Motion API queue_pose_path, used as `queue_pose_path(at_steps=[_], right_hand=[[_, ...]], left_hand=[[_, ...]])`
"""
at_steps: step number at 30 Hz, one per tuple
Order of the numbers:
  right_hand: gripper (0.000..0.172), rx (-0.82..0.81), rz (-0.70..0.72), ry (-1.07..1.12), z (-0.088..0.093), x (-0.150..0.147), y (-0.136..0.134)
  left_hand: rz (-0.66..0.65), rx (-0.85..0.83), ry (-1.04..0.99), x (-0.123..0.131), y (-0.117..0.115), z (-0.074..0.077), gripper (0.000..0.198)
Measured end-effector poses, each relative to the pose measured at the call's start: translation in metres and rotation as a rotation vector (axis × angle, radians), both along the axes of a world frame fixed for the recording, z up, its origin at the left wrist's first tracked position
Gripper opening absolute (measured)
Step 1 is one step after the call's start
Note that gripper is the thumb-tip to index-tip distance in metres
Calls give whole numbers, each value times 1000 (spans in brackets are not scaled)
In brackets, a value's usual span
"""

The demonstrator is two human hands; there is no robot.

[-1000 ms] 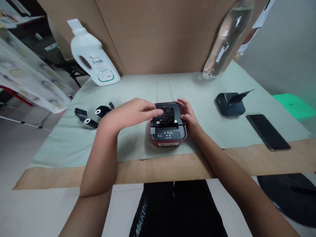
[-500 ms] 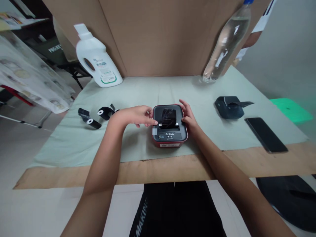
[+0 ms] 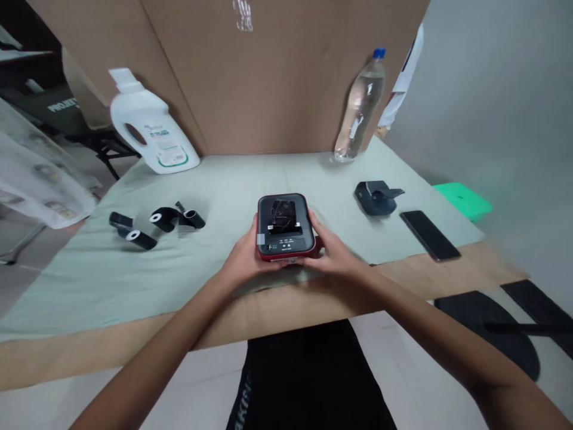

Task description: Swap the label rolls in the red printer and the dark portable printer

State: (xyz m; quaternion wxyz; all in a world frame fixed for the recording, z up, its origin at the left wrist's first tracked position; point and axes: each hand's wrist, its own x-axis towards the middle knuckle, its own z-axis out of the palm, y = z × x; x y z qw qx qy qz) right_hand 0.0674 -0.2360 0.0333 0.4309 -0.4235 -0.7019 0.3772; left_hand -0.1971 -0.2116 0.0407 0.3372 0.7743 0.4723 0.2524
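Observation:
A small red-sided printer [image 3: 285,243] with a dark top is between my two hands, near the front of the table. A piece of crinkled, shiny black film [image 3: 283,214] sticks up from the slot in its top. My left hand [image 3: 245,258] is wrapped round the printer's left side and lower front edge. On the other side, my right hand [image 3: 332,249] grips the right side, its fingers reaching round the front. Both sets of fingers are partly hidden under the printer, and I cannot tell whether its base touches the table.
Left lie black rolls with white cores [image 3: 141,239]. A white jug [image 3: 150,128] and water bottle [image 3: 359,113] lean against cardboard [image 3: 268,77] behind. Right are a black device with a loose strip [image 3: 375,199], a phone [image 3: 430,235] and, beyond the table, a green stool [image 3: 463,202].
My left hand has gone from touching the printer's top edge to gripping its side. My right hand has shifted lower round the front. The whole view has turned to the right.

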Motion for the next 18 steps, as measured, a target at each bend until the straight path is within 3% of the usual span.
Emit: queue_pose_path(at_steps=[3,6,9,12,15,18], right_hand=[[118,-4,0,-69,14,13,16],[115,-20,-45,13,38,38,47],[93,6,-124,184,61,72,88],[74,30,-138,162,78,105,132],[74,59,-85,-74,88,127,168],[94,10,-31,-357,91,139,191]], left_hand=[[59,60,-41,24,9,7,119],[78,127,-41,50,35,19,115],[83,225,14,80,74,34,113],[46,258,15,112,116,42,116],[0,250,-33,138,156,35,109],[-6,229,-42,156,187,20,103]])
